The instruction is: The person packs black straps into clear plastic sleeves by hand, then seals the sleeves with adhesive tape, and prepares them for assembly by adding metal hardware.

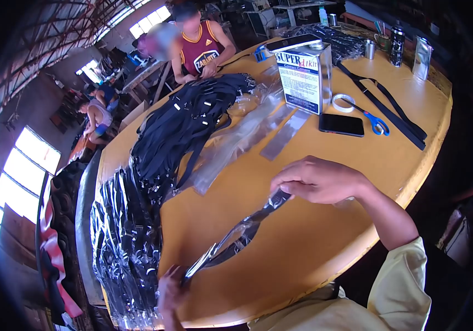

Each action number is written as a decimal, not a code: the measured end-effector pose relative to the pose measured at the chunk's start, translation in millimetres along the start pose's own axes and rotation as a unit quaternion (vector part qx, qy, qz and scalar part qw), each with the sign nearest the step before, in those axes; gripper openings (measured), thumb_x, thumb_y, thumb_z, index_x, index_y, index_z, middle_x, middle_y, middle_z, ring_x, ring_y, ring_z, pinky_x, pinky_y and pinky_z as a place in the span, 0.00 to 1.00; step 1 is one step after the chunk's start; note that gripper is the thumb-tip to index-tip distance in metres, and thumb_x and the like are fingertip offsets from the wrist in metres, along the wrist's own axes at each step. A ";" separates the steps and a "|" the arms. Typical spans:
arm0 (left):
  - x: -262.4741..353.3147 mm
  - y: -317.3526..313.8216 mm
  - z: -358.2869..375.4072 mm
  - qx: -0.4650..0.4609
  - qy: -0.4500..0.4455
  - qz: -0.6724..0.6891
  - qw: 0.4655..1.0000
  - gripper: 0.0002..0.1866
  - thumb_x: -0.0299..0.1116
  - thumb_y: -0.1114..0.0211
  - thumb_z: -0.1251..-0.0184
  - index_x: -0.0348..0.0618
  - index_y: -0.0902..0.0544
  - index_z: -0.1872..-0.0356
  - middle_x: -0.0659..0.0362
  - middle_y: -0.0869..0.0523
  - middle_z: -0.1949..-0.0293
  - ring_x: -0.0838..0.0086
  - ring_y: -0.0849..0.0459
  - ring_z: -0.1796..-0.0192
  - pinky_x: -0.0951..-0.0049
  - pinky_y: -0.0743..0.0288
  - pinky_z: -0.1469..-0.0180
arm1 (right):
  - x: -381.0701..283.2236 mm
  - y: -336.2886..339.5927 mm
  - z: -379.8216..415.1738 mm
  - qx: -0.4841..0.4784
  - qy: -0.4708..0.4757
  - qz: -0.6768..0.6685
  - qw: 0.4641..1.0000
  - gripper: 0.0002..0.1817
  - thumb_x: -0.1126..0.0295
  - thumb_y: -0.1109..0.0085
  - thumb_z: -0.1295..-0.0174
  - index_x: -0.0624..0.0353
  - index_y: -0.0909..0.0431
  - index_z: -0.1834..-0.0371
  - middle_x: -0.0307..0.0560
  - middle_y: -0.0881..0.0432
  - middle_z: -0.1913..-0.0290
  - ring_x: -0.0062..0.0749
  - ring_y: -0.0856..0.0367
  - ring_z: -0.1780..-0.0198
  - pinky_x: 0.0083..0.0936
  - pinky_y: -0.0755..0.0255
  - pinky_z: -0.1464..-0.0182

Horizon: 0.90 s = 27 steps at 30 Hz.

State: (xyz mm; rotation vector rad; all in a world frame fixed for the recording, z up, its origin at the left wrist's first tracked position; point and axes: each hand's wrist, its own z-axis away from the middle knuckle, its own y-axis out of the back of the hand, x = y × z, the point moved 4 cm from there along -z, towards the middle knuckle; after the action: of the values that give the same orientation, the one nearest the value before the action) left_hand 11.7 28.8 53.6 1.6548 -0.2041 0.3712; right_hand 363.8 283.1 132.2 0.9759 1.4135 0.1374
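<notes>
A black strap in a shiny see-through plastic sleeve (231, 240) stretches slantwise between my two hands above the tabletop. My right hand (322, 179) pinches its upper end between thumb and fingers. At the lower end my left hand (171, 289), somewhat blurred, is closed on the strap. Left of it lies a thick stack of sleeved black straps (126, 248). Farther up rests a large pile of bare black straps (186, 121) with small white tags. Beside that pile are flat empty plastic sleeves (236, 138).
On the yellow table (302, 243) stand a contact cement can (302, 83), a black bottle (397, 44) and a silver tin (421, 58). A phone (341, 125), blue scissors (377, 122), a tape roll (343, 103) and loose black straps (396, 118) lie nearby. A co-worker (203, 47) works across the table.
</notes>
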 end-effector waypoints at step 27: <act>115.7 -43.0 -55.0 0.008 -0.269 -0.014 0.963 0.22 0.31 0.28 0.38 0.47 0.14 0.41 0.61 0.21 0.56 0.65 0.19 0.57 0.65 0.23 0.54 | 35.4 -59.1 27.4 0.042 -0.098 0.343 0.933 0.14 0.68 0.29 0.41 0.57 0.17 0.52 0.46 0.21 0.54 0.43 0.21 0.45 0.43 0.28 0.43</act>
State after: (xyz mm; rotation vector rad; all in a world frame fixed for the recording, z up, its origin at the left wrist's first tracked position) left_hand 127.6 98.0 59.6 1.7444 -0.5823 -0.1090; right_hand 368.2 254.7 63.8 1.4837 0.8522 0.4839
